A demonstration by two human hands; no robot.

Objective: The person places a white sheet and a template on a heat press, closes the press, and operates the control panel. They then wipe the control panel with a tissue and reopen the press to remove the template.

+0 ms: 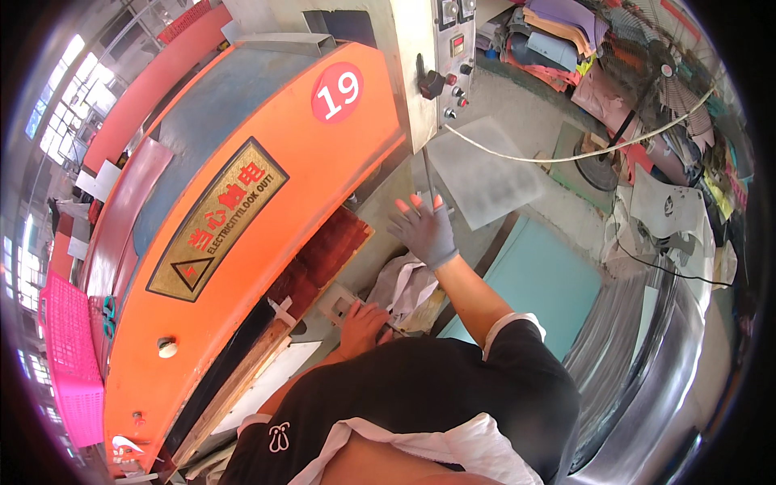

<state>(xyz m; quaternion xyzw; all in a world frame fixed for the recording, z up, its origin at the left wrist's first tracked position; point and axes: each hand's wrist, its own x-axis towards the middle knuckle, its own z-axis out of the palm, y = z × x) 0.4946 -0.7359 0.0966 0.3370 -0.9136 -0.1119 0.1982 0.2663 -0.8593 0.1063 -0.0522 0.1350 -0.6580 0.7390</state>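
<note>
My right hand (426,232) wears a grey glove with bare fingertips. Its fingers are spread and it holds nothing, close to a thin metal rod (428,171) below the control box. My left hand (362,330), without a glove, lies lower down with its fingers loosely apart. It is beside a small grey-white fitting (336,303) and a crumpled pale cloth or bag (404,284). What lies under the left fingers is partly hidden. On the left stands a large orange machine (267,186), with a dark red block (327,257) under its edge.
A control box (454,73) with knobs and buttons rises ahead. Blue-green sheets (537,283) and stacked grey sheets (626,339) lie to the right. A translucent sheet (489,174) is on the floor. Farther right are a fan (664,71) and a pale cable (558,159). Pink baskets (73,347) stand far left.
</note>
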